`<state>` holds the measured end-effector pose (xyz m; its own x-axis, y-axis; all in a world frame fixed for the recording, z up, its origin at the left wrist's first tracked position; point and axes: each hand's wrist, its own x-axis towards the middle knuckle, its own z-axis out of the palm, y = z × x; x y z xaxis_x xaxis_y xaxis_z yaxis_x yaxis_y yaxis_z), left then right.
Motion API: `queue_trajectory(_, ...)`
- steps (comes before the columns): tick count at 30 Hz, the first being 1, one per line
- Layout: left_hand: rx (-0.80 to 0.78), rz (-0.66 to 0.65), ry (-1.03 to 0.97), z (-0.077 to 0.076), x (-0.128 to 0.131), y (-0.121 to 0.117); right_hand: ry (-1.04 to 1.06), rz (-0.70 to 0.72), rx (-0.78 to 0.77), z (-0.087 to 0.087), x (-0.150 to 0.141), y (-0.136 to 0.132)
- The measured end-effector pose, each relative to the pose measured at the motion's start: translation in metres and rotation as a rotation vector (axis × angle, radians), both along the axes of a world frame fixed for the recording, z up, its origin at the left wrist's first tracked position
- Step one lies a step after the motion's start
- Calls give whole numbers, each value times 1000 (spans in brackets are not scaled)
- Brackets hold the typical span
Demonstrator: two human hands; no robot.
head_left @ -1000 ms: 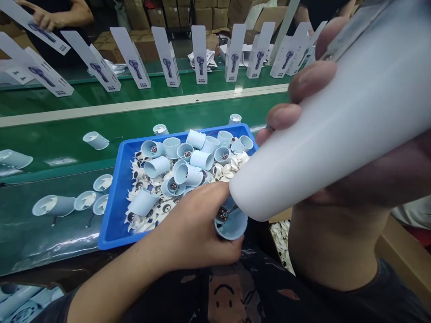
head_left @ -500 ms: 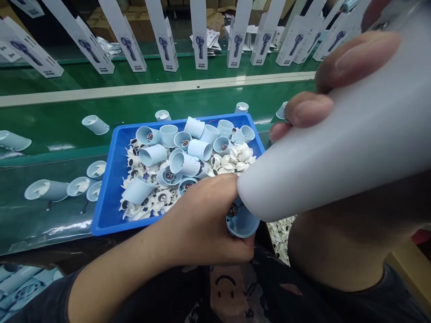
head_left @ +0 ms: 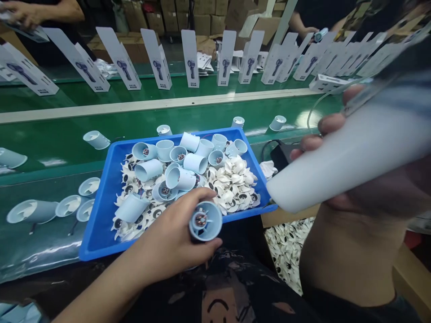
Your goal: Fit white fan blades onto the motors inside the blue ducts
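Note:
My left hand (head_left: 168, 235) is closed round a light blue fan housing (head_left: 214, 220). Its open end faces up, and a small motor with copper windings shows inside. In my right hand (head_left: 365, 197) is a large smooth white tapered tube (head_left: 346, 163), close to the camera. Its narrow end points down-left, to the right of the housing and apart from it; its far end is blurred. Just beyond my left hand stands a blue tray (head_left: 91, 224) holding several similar housings (head_left: 182, 178) on a heap of white fan blades (head_left: 232, 184).
Several housings with blades lie on the green bench (head_left: 37, 251) at left and along the green belt (head_left: 141, 112). Behind a pale rail (head_left: 161, 104) stand several open white boxes (head_left: 191, 72). More blades (head_left: 289, 251) fill a container at lower right. Co-workers' hands (head_left: 28, 13) show across the line.
The white tube's tip has moved right, away from the housing. My left hand has moved left and turned the housing's opening toward the camera. The view has tilted up somewhat.

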<state>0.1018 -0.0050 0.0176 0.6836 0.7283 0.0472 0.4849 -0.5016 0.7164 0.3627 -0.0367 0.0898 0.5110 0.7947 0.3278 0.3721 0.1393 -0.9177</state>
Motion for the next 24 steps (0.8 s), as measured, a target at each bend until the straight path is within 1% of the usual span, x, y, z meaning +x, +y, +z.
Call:
queue_trajectory(1,-13,46,-7,-5,-10,0,159,-10,15,-2,2,1)
queue_trajectory(2,-24,87,-21,-9,-20,1,301,-54,26,-5,5,1)
queue_trajectory(3,-32,113,-39,-13,-28,1,391,-118,25,-10,8,2)
queue_trajectory(4,-41,129,-54,-16,-35,1,412,-194,14,-15,12,2)
queue_trajectory(5,-49,137,-68,-19,-40,1,390,-248,6,-22,16,3)
queue_trajectory(6,-54,138,-82,-20,-43,1,345,-271,-1,-29,21,3)
queue_trajectory(9,-67,153,-143,-22,-44,2,168,-260,23,-49,36,3)
queue_trajectory(11,-105,180,-192,-23,-40,2,46,-262,125,-61,39,1)
queue_trajectory(12,-129,192,-212,-23,-39,3,-59,-291,199,-66,38,0)
queue_trajectory(13,-149,201,-227,-24,-37,3,-209,-346,288,-71,34,-2)
queue_trajectory(15,-164,204,-250,-26,-35,4,-615,-464,509,-80,20,-4)
queue_trajectory(16,-163,199,-257,-26,-35,4,-818,-456,530,-85,12,-3)
queue_trajectory(17,-159,192,-263,-27,-35,5,-972,-386,452,-91,4,0)
queue_trajectory(18,-157,181,-267,-28,-35,5,-1067,-271,300,-96,-4,5)
queue_trajectory(20,-151,161,-272,-28,-36,5,-1108,-25,-102,-105,-15,23)
queue_trajectory(21,-144,156,-276,-27,-37,5,-1091,52,-264,-109,-19,34)
queue_trajectory(22,-135,157,-280,-27,-38,4,-1076,86,-353,-111,-21,45)
queue_trajectory(24,-115,174,-292,-27,-42,1,-1051,110,-447,-112,-23,64)
